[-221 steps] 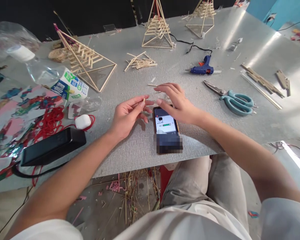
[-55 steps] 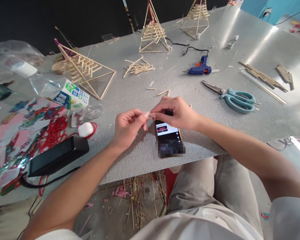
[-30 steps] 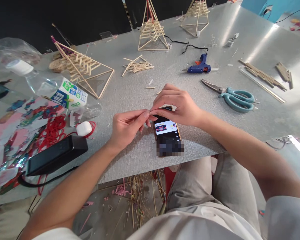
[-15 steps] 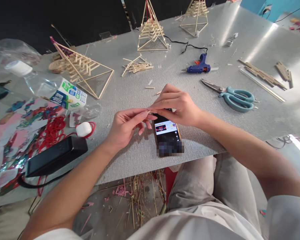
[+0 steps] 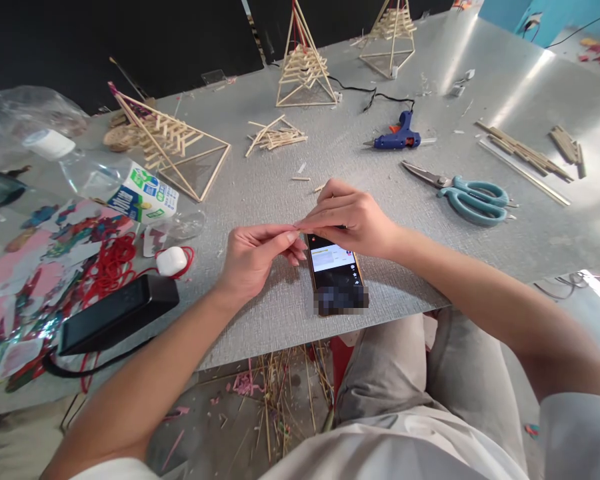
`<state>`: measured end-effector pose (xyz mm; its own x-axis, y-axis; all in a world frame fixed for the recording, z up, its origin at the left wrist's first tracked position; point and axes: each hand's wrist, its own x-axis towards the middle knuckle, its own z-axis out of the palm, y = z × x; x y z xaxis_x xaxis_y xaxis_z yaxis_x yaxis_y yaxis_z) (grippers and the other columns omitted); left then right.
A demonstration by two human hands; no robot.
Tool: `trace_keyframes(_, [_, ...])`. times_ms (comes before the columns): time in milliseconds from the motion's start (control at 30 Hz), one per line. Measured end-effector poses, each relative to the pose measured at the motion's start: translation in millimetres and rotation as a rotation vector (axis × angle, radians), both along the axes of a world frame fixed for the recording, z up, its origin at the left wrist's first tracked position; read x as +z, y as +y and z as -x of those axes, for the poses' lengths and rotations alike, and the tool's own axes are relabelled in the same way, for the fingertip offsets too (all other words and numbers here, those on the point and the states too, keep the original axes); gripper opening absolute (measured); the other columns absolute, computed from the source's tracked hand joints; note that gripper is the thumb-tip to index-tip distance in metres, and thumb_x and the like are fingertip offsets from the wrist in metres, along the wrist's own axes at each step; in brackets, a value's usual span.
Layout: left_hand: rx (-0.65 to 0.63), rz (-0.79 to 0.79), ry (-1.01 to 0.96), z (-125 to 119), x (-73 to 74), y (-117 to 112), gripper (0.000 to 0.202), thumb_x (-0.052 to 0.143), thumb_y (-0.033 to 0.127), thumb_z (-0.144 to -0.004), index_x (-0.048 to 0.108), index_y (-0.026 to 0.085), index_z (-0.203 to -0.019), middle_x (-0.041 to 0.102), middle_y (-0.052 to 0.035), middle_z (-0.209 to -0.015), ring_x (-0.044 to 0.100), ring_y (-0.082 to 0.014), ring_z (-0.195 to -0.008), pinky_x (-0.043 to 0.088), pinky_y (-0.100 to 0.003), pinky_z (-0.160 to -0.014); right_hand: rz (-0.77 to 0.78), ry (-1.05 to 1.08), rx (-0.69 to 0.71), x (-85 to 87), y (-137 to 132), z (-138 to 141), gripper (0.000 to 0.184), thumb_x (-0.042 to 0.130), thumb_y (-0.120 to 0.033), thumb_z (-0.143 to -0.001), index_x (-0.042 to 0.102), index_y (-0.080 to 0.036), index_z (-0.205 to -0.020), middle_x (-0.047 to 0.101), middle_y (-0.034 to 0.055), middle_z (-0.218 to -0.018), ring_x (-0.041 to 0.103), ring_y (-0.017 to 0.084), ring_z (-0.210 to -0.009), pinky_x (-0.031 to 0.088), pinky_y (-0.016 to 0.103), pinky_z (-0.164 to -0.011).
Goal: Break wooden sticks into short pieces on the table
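Note:
My left hand point(image 5: 253, 257) and my right hand point(image 5: 353, 217) meet at the fingertips above the table, both in a closed pinch. Whatever lies between the fingertips is too small and covered to make out. Under my right hand lies a phone point(image 5: 336, 277) with a lit screen, its top end partly hidden by the fingers. Just beyond the hands are a short wooden stick point(image 5: 301, 179) and a loose pile of sticks point(image 5: 277, 137).
Scissors point(image 5: 467, 193) and a blue glue gun point(image 5: 399, 137) lie right. Stick pyramids point(image 5: 306, 67) stand at the back, another point(image 5: 173, 147) at left. A plastic bottle point(image 5: 143, 193), red cord point(image 5: 115, 260) and a black device point(image 5: 120, 313) are left. Stick bundles point(image 5: 525, 150) lie far right.
My hands stay joined at the fingertips with only a slight shift, the left fingers curling in more. The picture on the phone screen has changed. The view has moved a little.

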<state>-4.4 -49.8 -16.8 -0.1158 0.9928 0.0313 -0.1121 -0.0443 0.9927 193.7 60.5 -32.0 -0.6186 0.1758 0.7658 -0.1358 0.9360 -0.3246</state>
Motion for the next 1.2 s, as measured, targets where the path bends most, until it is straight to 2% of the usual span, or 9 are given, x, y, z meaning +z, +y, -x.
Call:
trace_keyframes(233, [0.045,-0.004,0.005,-4,-3.5,1,0.006,0.091,0.026,-0.076,0.088,0.022,-0.078,0.082,-0.0042,-0.072,0.072,-0.0129,-0.056,0.060,-0.021,-0.051,0.016,0.019,0.006,-1.2,3,2,0.022,0.062,-0.025,-0.112,0.083,-0.021,-0.115,0.086,0.0038,-0.102,0.068,0.016,-0.091,0.056,0.037,-0.089])
trace_keyframes(333, [0.068,-0.015,0.001,-4,-4.7,1,0.014,0.094,0.032,-0.077,0.090,0.023,-0.087,0.085,-0.0064,-0.082,0.073,-0.0142,-0.060,0.059,-0.022,-0.049,0.092,-0.080,0.012,5.4,8,-6,0.026,0.065,-0.029,-0.110,0.077,-0.018,-0.130,0.084,0.0071,-0.110,0.071,0.019,-0.098,0.058,0.041,-0.097])
trace_keyframes(433, [0.085,-0.041,-0.011,-3,-5.4,2,0.020,0.094,0.036,-0.079,0.090,0.024,-0.094,0.086,-0.0080,-0.089,0.074,-0.0153,-0.066,0.059,-0.023,-0.048,0.172,-0.293,-0.037,7.5,11,-18,0.074,0.082,-0.049,-0.096,0.058,-0.016,-0.157,0.073,0.0159,-0.141,0.065,0.030,-0.129,0.054,0.054,-0.115])
trace_keyframes(500, [0.083,-0.063,-0.022,-1,-5.4,4,0.022,0.093,0.038,-0.081,0.090,0.024,-0.099,0.086,-0.0083,-0.093,0.075,-0.0154,-0.070,0.059,-0.022,-0.049,0.197,-0.460,-0.079,3.7,12,-24,0.110,0.092,-0.063,-0.079,0.043,-0.020,-0.168,0.056,0.0194,-0.162,0.050,0.039,-0.151,0.044,0.062,-0.126])
trace_keyframes(567, [0.076,-0.095,-0.042,1,-5.3,5,0.025,0.093,0.037,-0.082,0.089,0.026,-0.104,0.084,-0.0063,-0.091,0.073,-0.0145,-0.070,0.059,-0.022,-0.048,0.204,-0.575,-0.129,-2.0,13,-27,0.126,0.096,-0.067,-0.071,0.035,-0.025,-0.172,0.042,0.0195,-0.172,0.034,0.043,-0.162,0.036,0.067,-0.131])
trace_keyframes(633, [0.062,-0.121,-0.058,3,-5.2,6,0.027,0.092,0.034,-0.081,0.089,0.027,-0.107,0.080,-0.0028,-0.084,0.070,-0.0134,-0.066,0.058,-0.021,-0.046,0.182,-0.573,-0.196,-5.4,16,-25,0.109,0.092,-0.057,-0.081,0.039,-0.024,-0.170,0.041,0.0194,-0.173,0.031,0.043,-0.163,0.035,0.069,-0.131])
trace_keyframes(800, [-0.050,-0.125,-0.032,6,-6.0,3,0.005,0.083,0.027,-0.084,0.084,0.021,-0.084,0.070,0.0004,-0.067,0.066,-0.0133,-0.054,0.058,-0.023,-0.043,0.137,-0.250,-0.237,5.2,18,-15,0.032,0.060,-0.026,-0.106,0.071,-0.017,-0.135,0.076,0.0151,-0.135,0.065,0.031,-0.126,0.049,0.055,-0.115])
trace_keyframes(967, [-0.083,-0.139,0.017,5,-4.6,-2,0.007,0.080,0.025,-0.087,0.079,0.019,-0.083,0.072,0.0008,-0.067,0.067,-0.0133,-0.049,0.062,-0.025,-0.045,0.316,-0.145,-0.050,15.8,0,-7,0.023,0.061,-0.030,-0.107,0.077,-0.015,-0.115,0.083,0.0073,-0.106,0.071,0.017,-0.091,0.054,0.034,-0.087])
trace_keyframes(1200, [-0.036,-0.166,0.108,6,-7.1,0,0.011,0.082,0.029,-0.088,0.083,0.019,-0.092,0.077,-0.0005,-0.070,0.070,-0.0131,-0.050,0.064,-0.024,-0.048,0.476,-0.179,0.024,12.8,-13,0,0.032,0.069,-0.044,-0.104,0.081,-0.016,-0.094,0.079,0.0040,-0.084,0.062,0.013,-0.080,0.047,0.029,-0.078])
